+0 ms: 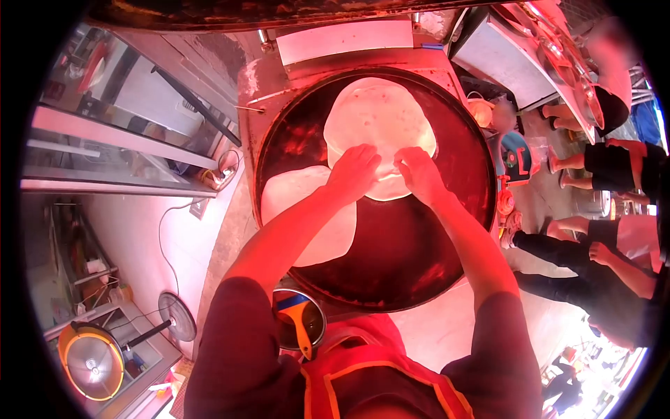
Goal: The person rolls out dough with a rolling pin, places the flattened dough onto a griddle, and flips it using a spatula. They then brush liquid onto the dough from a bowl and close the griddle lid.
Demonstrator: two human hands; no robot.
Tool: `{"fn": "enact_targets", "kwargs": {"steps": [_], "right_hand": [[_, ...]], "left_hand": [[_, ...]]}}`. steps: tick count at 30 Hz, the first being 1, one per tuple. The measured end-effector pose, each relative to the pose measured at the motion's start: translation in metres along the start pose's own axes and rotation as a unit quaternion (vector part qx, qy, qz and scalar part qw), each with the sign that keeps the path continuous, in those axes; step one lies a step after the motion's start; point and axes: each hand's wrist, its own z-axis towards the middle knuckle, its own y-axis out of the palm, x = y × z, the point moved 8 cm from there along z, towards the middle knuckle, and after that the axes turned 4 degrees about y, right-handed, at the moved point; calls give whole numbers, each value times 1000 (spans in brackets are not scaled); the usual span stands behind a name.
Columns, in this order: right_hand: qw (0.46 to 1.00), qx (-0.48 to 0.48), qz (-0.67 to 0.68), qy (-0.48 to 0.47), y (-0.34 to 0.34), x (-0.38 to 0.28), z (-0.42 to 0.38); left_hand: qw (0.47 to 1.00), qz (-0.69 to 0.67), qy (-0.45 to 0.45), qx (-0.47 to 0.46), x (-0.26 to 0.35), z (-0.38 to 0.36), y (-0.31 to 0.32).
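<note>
A large round dark griddle [412, 269] fills the middle of the view. On its upper part lies a round flat dough sheet [377, 112], and a second dough sheet [310, 216] rests at the left, partly beneath my left forearm. My left hand [357, 170] pinches the near part of the upper sheet with its fingers together. Close beside it on the right, my right hand [419, 173] also has its fingers closed on that sheet. Between and below the hands, a fold or flap of dough hangs toward me over the griddle.
Below the griddle's left edge is a pot [321, 328] with an orange-handled brush [299, 321] across it. A round lamp [92, 362] is at lower left, near glass panels [118, 146]. Several people stand at the right, beside a white board [499, 63].
</note>
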Motion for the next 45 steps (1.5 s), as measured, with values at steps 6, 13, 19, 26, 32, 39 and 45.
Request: {"fn": "enact_targets", "kwargs": {"steps": [6,13,19,26,32,39,45], "right_hand": [[990,40,-31,-133,-5,-28,-9],[971,48,215,94,-12,15,18],[959,108,243,97,-40,23,3],[967,-148,183,101,-24,-22,-146],[965,-81,169,181,-37,13,-115],[846,127,238,459,-2,140,36],[928,159,-14,336,-37,105,69]], "left_hand": [[990,-47,-2,-130,-10,3,24],[977,-143,-159,-9,-38,13,-8],[957,-101,-228,-146,-75,21,3],[961,-167,6,-220,92,-82,20],[947,-139,132,-257,156,-101,6],[985,-147,-37,-87,81,-33,-54],[976,-162,-138,-50,36,-35,-65]]}}
